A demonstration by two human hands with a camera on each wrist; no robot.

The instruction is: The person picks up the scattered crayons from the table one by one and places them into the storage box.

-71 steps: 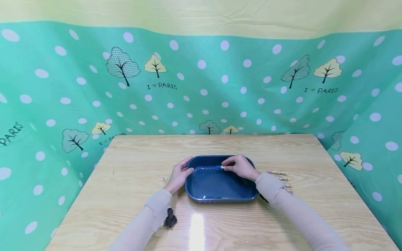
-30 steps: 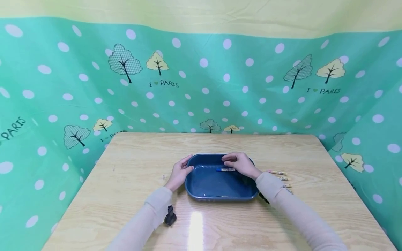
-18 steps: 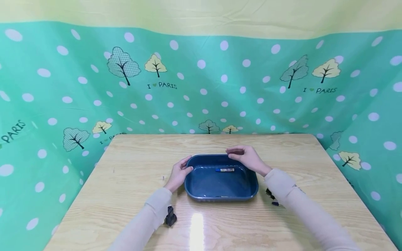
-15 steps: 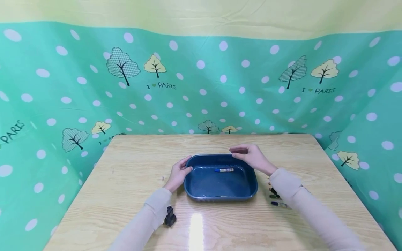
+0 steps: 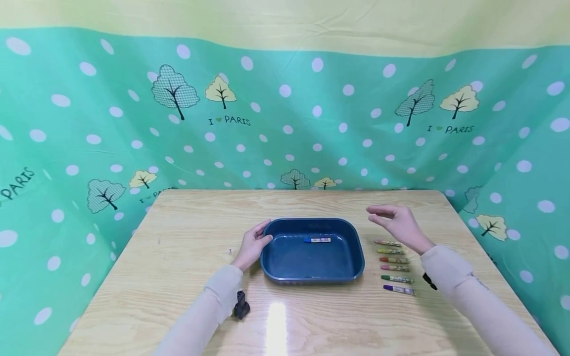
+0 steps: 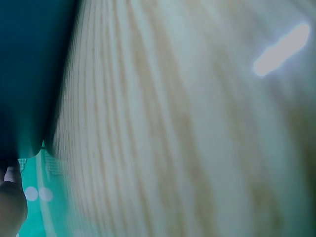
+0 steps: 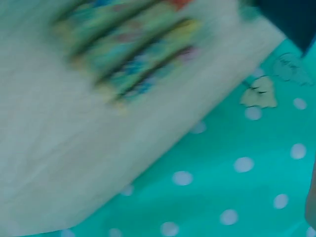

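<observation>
A dark blue rectangular tub [image 5: 307, 264] stands on the table, with one blue crayon [image 5: 318, 240] lying inside toward its back wall. At the tub's left side my left hand [image 5: 253, 246] grips the rim, thumb over the edge and fingers outside. My right hand [image 5: 401, 225] hovers in the air right of the tub, its fingers loosely bent with nothing between them. Below and in front of it lies a column of several crayons, among them a yellow crayon [image 5: 391, 251], a green crayon [image 5: 398, 280] and a purple crayon [image 5: 399, 290]. Blurred crayons [image 7: 143, 54] fill the top of the right wrist view.
The wooden table [image 5: 200, 212] ends at a green dotted cloth [image 5: 249, 158] hung behind and at the sides. A tiny pale bit [image 5: 230, 251] lies left of the tub. Black wrist devices, such as the one at the left sleeve [image 5: 241, 305], sit low over the tabletop.
My right hand let go of the blue crayon inside the tub, rose over the back rim and moved right, uncovering the crayon column. My left hand stays on the rim.
</observation>
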